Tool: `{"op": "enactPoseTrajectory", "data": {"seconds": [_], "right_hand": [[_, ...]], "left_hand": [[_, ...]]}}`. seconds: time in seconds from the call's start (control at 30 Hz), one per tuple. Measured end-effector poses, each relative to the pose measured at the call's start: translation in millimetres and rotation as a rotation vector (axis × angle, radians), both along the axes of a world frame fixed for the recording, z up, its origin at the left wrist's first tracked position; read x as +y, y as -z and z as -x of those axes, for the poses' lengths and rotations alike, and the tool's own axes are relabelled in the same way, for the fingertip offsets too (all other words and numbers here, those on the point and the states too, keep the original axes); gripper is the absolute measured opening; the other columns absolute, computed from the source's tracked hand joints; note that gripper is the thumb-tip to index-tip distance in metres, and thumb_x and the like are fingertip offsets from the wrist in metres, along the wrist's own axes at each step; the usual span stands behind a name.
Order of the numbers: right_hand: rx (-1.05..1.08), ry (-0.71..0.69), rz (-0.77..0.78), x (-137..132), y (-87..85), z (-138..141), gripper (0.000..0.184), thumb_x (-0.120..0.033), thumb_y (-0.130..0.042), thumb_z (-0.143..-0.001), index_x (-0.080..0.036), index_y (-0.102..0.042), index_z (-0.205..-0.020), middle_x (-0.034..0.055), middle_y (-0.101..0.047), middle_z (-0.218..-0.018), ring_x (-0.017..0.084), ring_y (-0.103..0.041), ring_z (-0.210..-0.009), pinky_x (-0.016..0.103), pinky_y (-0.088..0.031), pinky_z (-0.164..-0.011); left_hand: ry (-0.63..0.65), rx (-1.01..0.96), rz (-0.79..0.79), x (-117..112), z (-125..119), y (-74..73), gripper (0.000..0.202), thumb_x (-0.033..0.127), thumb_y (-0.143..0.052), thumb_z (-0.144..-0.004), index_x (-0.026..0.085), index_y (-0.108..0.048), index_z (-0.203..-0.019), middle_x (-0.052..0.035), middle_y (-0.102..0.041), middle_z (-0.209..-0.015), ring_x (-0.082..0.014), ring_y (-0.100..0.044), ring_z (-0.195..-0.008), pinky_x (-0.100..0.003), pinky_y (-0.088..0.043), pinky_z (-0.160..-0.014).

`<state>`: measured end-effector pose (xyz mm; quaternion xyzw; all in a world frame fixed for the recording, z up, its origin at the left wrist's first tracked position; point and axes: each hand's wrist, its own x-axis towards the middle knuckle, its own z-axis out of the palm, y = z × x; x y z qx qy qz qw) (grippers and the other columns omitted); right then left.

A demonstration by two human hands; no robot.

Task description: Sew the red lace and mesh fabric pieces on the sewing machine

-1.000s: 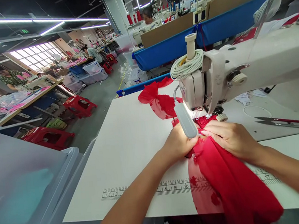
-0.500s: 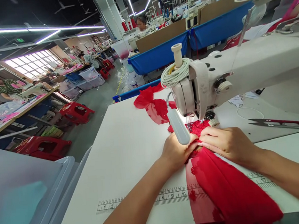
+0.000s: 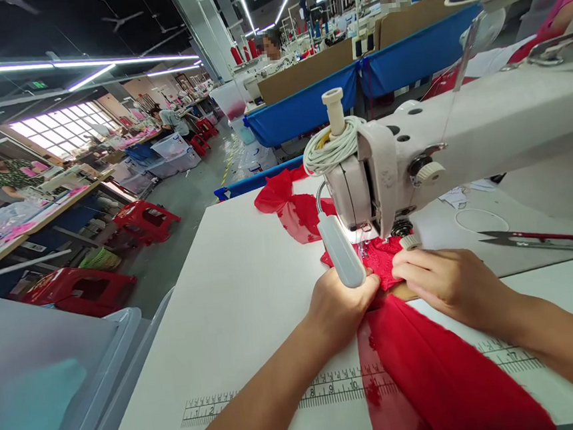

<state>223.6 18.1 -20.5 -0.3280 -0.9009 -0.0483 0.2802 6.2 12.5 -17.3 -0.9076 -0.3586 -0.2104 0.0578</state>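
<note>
Red fabric point(image 3: 434, 356), part sheer and part solid, runs from the table's front edge up to a white sewing machine point(image 3: 465, 139). A red lace part point(image 3: 381, 260) lies under the needle area. My left hand point(image 3: 342, 304) is closed on the fabric just in front of the needle, partly hidden by a grey lamp head point(image 3: 341, 250). To the right, my right hand point(image 3: 443, 281) has its fingers pinched at the lace's right edge, below the machine's small white knob point(image 3: 409, 242). More red fabric point(image 3: 290, 204) lies behind the needle on the left.
Red-handled thread snips point(image 3: 544, 239) lie on the machine bed at right. A printed ruler point(image 3: 332, 388) crosses the white table point(image 3: 235, 313). Translucent bins point(image 3: 54, 369) stand at left, red stools point(image 3: 146, 220) beyond. Several people work at other machines.
My right hand has shifted right, apart from my left hand, exposing more lace between them. My left hand stays on the fabric. The view has tilted slightly.
</note>
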Motion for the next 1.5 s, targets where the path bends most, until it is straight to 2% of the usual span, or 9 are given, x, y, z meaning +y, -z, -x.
{"op": "enactPoseTrajectory", "data": {"seconds": [0.17, 0.27, 0.37, 0.43, 0.53, 0.77, 1.0, 1.33, 1.5], "right_hand": [[-0.013, -0.087, 0.01, 2, -3.5, -1, 0.027, -0.018, -0.041, -0.1, -0.019, -0.058, -0.078, 0.0034, -0.058, -0.072, 0.016, -0.051, -0.063, 0.029, -0.036, -0.055], [-0.031, -0.113, 0.012, 4, -3.3, -2, 0.026, -0.014, -0.044, -0.097, -0.019, -0.056, -0.074, 0.0026, -0.055, -0.071, 0.016, -0.048, -0.063, 0.029, -0.035, -0.056], [-0.032, -0.108, 0.002, 4, -2.5, -2, 0.024, -0.014, -0.045, -0.097, -0.018, -0.057, -0.077, 0.0031, -0.055, -0.072, 0.017, -0.048, -0.065, 0.029, -0.036, -0.057], [-0.033, -0.105, -0.008, 4, -2.2, -2, 0.025, -0.014, -0.043, -0.097, -0.018, -0.057, -0.077, 0.0036, -0.056, -0.073, 0.017, -0.049, -0.065, 0.029, -0.035, -0.057], [-0.032, -0.094, -0.019, 3, -2.6, -2, 0.028, -0.013, -0.042, -0.098, -0.018, -0.055, -0.073, 0.0026, -0.053, -0.07, 0.016, -0.046, -0.062, 0.029, -0.034, -0.055], [-0.028, -0.097, -0.024, 3, -3.3, -1, 0.027, -0.009, -0.043, -0.095, -0.019, -0.054, -0.072, 0.0025, -0.054, -0.07, 0.016, -0.047, -0.062, 0.03, -0.033, -0.055], [-0.022, -0.079, -0.04, 4, -2.3, 0, 0.028, -0.013, -0.041, -0.098, -0.019, -0.056, -0.075, 0.0026, -0.055, -0.07, 0.016, -0.045, -0.061, 0.03, -0.033, -0.055], [-0.033, -0.031, -0.075, 7, -1.4, 0, 0.028, 0.0, -0.038, -0.085, -0.02, -0.053, -0.071, 0.0029, -0.055, -0.067, 0.017, -0.044, -0.059, 0.03, -0.031, -0.052], [-0.058, 0.034, -0.099, 9, 2.7, 0, 0.027, 0.003, -0.04, -0.08, -0.02, -0.052, -0.072, 0.0024, -0.054, -0.068, 0.017, -0.046, -0.061, 0.029, -0.032, -0.053]], "left_hand": [[-0.032, 0.06, -0.071, -10, -2, -4.0, 0.026, 0.006, -0.043, -0.095, 0.016, -0.067, -0.096, -0.0052, -0.066, -0.082, -0.0142, -0.061, -0.072, -0.021, -0.042, -0.052], [-0.013, 0.094, -0.043, -18, -4, -12.6, 0.032, 0.007, -0.037, -0.095, 0.011, -0.066, -0.108, -0.0104, -0.069, -0.095, -0.0177, -0.064, -0.08, -0.024, -0.049, -0.053], [0.007, 0.107, 0.071, -25, -5, -23.1, 0.038, 0.025, -0.036, -0.099, 0.006, -0.063, -0.119, -0.017, -0.067, -0.11, -0.0234, -0.065, -0.089, -0.031, -0.057, -0.061], [0.001, 0.111, 0.119, -28, -4, -27.1, 0.053, 0.043, -0.031, -0.102, 0.005, -0.063, -0.12, -0.0197, -0.065, -0.116, -0.0263, -0.065, -0.093, -0.034, -0.058, -0.064], [-0.026, 0.116, 0.085, -30, -3, -25.5, 0.072, 0.059, -0.019, -0.101, 0.006, -0.063, -0.121, -0.022, -0.064, -0.12, -0.0292, -0.064, -0.097, -0.037, -0.058, -0.065], [-0.047, 0.065, 0.013, -31, -5, -15.5, 0.085, 0.066, -0.008, -0.097, 0.007, -0.065, -0.117, -0.0199, -0.068, -0.099, -0.0289, -0.065, -0.085, -0.038, -0.054, -0.059], [-0.065, 0.046, -0.033, -30, -9, -17.6, 0.084, 0.068, -0.008, -0.096, 0.009, -0.069, -0.108, -0.0176, -0.069, -0.097, -0.0267, -0.065, -0.078, -0.035, -0.051, -0.057], [-0.097, 0.092, -0.034, -26, -6, -16.3, 0.08, 0.068, -0.016, -0.097, 0.009, -0.068, -0.114, -0.0186, -0.07, -0.102, -0.0283, -0.066, -0.084, -0.035, -0.054, -0.059], [-0.126, 0.143, -0.021, -25, -4, -12.6, 0.079, 0.07, -0.021, -0.096, 0.009, -0.063, -0.125, -0.0175, -0.07, -0.094, -0.0296, -0.067, -0.087, -0.035, -0.055, -0.061]]}}
